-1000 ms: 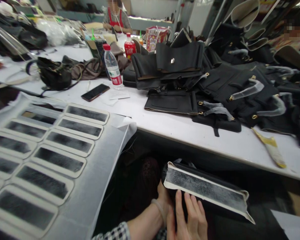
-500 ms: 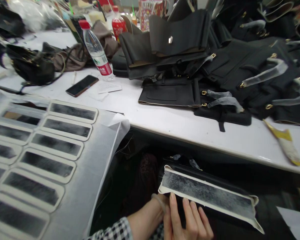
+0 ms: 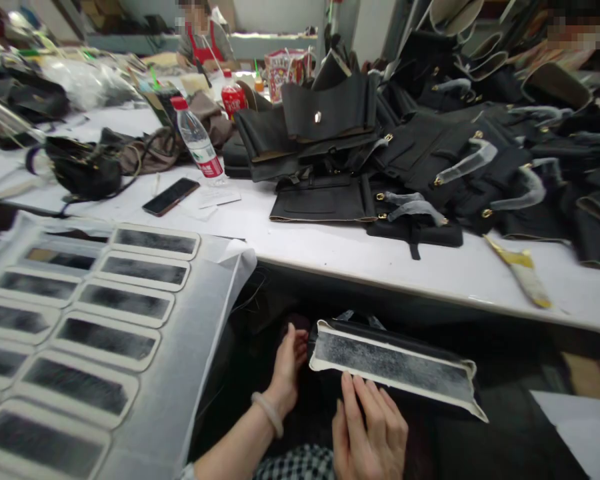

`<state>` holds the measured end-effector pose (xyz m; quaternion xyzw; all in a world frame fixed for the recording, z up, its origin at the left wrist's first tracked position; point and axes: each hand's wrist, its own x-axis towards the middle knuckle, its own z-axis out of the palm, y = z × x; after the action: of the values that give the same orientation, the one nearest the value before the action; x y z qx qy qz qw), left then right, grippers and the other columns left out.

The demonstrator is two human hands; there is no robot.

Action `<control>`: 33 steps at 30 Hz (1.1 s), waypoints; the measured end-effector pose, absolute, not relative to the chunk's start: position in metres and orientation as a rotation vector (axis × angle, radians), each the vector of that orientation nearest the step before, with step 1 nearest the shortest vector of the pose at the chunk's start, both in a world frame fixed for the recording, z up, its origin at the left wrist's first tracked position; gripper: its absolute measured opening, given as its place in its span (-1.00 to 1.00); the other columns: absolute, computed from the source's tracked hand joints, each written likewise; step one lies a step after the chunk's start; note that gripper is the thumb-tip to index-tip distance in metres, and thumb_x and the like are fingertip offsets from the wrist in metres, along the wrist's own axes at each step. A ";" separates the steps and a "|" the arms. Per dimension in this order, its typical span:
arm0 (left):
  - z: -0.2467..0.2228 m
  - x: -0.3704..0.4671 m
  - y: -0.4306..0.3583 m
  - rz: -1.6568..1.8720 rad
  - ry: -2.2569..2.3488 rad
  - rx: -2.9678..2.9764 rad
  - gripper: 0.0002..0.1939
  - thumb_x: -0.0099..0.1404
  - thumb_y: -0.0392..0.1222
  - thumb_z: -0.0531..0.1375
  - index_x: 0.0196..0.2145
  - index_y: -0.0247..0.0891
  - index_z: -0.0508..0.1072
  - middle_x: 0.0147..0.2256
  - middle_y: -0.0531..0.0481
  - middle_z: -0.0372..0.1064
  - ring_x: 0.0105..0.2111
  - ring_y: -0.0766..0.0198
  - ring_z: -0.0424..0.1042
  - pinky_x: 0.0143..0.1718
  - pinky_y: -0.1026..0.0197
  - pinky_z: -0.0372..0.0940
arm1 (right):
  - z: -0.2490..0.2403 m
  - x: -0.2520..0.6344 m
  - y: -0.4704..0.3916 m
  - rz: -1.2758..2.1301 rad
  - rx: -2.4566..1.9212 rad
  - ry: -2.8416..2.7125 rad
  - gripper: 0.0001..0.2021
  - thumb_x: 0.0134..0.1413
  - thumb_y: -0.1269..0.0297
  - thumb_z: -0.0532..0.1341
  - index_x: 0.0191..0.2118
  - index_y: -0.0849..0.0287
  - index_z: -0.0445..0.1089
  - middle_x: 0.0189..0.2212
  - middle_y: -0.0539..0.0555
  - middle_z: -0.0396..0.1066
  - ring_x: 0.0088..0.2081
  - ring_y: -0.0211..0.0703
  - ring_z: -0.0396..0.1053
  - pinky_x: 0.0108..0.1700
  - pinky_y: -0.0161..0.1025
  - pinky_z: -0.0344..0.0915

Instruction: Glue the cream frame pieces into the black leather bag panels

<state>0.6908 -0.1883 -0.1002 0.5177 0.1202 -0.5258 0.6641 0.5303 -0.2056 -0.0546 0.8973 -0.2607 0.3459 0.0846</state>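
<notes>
A black handbag (image 3: 405, 400) rests over my lap with its long bottom face up. That face shows a mottled grey strip framed by cream turned edges with raised corners. My left hand (image 3: 287, 367), with a pale bangle on its wrist, is at the bag's left end, fingers stretched and slightly apart; whether they touch it is unclear. My right hand (image 3: 373, 427) lies with straight fingers against the bag's near long side, fingertips by the cream edge. To the left, rounded cream-bordered panels with dark centres (image 3: 113, 339) lie in two columns on a paper-covered board (image 3: 190, 320).
Black unfinished bags (image 3: 325, 200) with wrapped handles pile up on the white table (image 3: 330, 250). A phone (image 3: 171, 197), a water bottle (image 3: 197, 143) and a yellow-white tube (image 3: 523, 273) lie or stand there. A person in a red apron (image 3: 205, 43) is at the back.
My left hand has come out from beneath the right hand to the bag's left end. The right hand stays at the bag's near side. The camera view has tilted up.
</notes>
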 end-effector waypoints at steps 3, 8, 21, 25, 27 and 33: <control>-0.059 0.727 -0.185 -0.971 -0.120 1.271 -0.40 0.12 0.16 0.34 0.02 -0.20 0.40 0.13 -0.09 0.31 0.20 0.13 0.22 0.27 0.16 0.00 | -0.053 0.532 -0.202 0.996 2.719 -0.821 -0.60 0.14 0.53 0.13 0.11 0.41 0.37 0.00 0.29 0.39 0.05 0.10 0.29 0.08 0.06 0.17; 0.015 0.746 -0.215 -0.684 -1.718 1.600 -0.10 0.04 0.19 0.38 0.25 -0.13 0.23 0.30 -0.16 0.09 0.30 0.01 0.07 0.34 -0.04 -0.09 | -0.021 0.521 -0.211 1.178 2.879 -0.736 -0.65 0.14 0.56 0.07 0.04 0.37 0.38 -0.05 0.22 0.37 0.04 -0.04 0.29 0.02 -0.15 0.29; 0.042 0.695 -0.313 -1.157 -2.505 1.250 0.20 0.00 0.22 0.37 0.40 -0.21 -0.16 0.37 -0.21 -0.14 0.32 -0.05 0.02 0.28 0.01 0.02 | 0.043 0.412 -0.529 0.600 2.346 -2.046 -0.60 0.20 0.18 0.21 0.04 0.39 0.35 0.00 0.38 0.32 0.08 0.27 0.25 0.12 0.24 0.19; 0.033 0.671 -0.356 -1.524 -2.367 1.087 0.30 -0.12 0.25 0.42 0.40 -0.15 -0.16 0.34 -0.14 0.00 0.28 -0.07 0.11 0.28 0.03 0.03 | 0.034 0.418 -0.585 0.463 2.301 -2.294 -0.74 0.19 0.22 0.25 -0.07 0.26 0.38 0.03 0.19 0.31 0.10 0.10 0.24 0.16 0.20 0.15; 0.028 0.651 -0.379 -1.751 -2.226 1.012 0.15 0.01 0.30 0.34 0.38 -0.17 -0.08 0.25 -0.13 0.19 0.21 -0.01 0.24 0.24 0.07 0.10 | 0.035 0.414 -0.585 0.496 2.321 -2.379 -0.79 0.20 0.26 0.25 -0.10 0.26 0.38 0.01 0.16 0.32 0.08 0.05 0.26 0.15 0.14 0.17; 0.020 0.584 -0.422 -2.396 -2.176 0.646 -0.16 0.25 0.48 -0.08 0.08 -0.30 0.43 -0.21 -0.11 0.55 -0.04 0.08 0.46 0.04 0.13 0.30 | 0.020 0.386 -0.453 0.972 2.222 -2.751 -0.82 0.28 0.28 0.16 -0.09 0.27 0.33 -0.30 0.04 0.39 -0.27 -0.17 0.40 -0.13 -0.11 0.38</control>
<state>0.5838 -0.4219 0.0199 0.1950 -0.6572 -0.7237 -0.0795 0.3861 -0.4530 0.0200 0.5851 -0.7243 0.2558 -0.2600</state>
